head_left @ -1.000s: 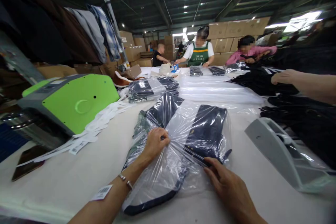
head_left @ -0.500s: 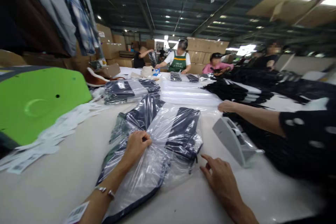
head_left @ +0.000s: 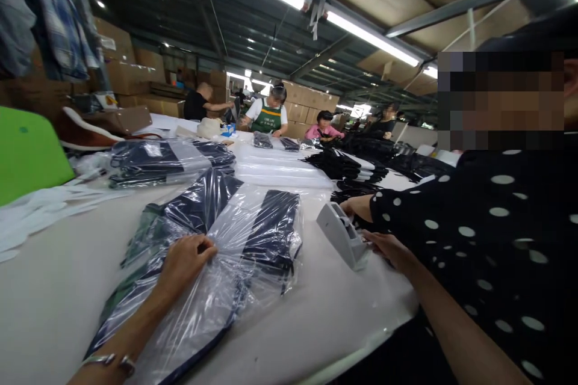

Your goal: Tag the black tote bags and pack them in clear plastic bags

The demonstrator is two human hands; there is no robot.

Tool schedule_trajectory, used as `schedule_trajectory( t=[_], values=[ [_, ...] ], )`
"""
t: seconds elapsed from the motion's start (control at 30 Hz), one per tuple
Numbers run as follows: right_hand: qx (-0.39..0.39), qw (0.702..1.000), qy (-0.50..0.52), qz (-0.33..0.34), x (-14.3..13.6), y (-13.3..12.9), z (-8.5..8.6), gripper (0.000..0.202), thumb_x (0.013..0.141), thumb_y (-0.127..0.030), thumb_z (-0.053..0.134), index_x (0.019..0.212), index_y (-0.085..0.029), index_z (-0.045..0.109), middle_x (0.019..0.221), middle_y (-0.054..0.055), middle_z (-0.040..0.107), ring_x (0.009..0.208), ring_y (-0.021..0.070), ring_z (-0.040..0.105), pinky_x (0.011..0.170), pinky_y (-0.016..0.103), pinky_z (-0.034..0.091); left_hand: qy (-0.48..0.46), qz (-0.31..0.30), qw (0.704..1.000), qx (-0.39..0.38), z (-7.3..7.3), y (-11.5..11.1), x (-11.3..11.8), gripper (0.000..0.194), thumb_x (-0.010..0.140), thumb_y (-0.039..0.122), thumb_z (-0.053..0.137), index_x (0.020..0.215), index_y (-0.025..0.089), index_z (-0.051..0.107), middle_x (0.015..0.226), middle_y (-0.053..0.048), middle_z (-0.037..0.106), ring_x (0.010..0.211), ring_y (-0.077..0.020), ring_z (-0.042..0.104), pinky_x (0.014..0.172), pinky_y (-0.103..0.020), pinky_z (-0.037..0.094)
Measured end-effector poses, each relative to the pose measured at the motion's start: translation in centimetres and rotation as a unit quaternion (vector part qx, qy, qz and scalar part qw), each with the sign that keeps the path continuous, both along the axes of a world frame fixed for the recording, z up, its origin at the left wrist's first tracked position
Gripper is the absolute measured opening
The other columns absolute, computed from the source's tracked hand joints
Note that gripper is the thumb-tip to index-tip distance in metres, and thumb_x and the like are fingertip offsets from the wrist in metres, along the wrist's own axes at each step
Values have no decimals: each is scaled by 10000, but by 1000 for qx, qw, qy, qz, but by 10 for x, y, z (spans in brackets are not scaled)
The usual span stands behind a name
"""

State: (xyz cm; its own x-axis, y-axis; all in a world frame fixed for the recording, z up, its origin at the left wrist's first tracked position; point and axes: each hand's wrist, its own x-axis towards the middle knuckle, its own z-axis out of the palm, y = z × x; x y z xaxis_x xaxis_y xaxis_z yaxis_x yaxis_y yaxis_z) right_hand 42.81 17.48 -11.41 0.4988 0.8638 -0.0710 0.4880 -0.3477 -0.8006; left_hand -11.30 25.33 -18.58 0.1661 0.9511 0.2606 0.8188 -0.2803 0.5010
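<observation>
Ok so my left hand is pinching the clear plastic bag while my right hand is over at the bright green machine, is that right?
Not quite: the head view shows your right hand at the end of the grey tape dispenser instead. Your left hand is indeed pinching the clear plastic bag.

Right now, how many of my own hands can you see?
2: your left hand pinches the clear plastic bag, and your right hand is at the grey dispenser, though whether it touches is unclear. Neither is hidden.
</observation>
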Motion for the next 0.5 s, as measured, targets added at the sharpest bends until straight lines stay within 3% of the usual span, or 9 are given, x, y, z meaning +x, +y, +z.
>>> schedule_trajectory(
  t=[0.13,0.27,0.4,0.5],
  values=[
    [0,998,62,6,-9,19,-4,332,541,-479,752,650,-170,695,704,75,709,677,189,638,608,278,458,20,0,1000,-1,4,-2,3,190,833,374,544,775,230,654,872,-42,720,909,-267,621,851,-385,381],
    [33,996,87,-4,-16,21,1,310,505,-462,745,522,-178,622,561,34,617,557,151,540,552,286,391,53,4,998,13,8,-6,8,163,848,343,536,788,225,630,906,-60,697,937,-272,617,839,-382,387],
    [93,990,100,-33,-13,5,11,318,515,-480,763,577,-194,641,602,26,628,587,159,543,580,295,430,64,-9,997,36,7,-6,7,133,859,323,535,837,222,618,1043,-80,669,1018,-271,605,879,-385,395],
    [120,985,106,-64,-8,-20,15,346,496,-487,785,630,-196,656,605,11,619,578,148,536,558,281,435,53,-13,998,12,9,-1,4,126,845,326,552,815,228,624,1068,-68,673,1035,-274,606,900,-394,389]
  ],
)
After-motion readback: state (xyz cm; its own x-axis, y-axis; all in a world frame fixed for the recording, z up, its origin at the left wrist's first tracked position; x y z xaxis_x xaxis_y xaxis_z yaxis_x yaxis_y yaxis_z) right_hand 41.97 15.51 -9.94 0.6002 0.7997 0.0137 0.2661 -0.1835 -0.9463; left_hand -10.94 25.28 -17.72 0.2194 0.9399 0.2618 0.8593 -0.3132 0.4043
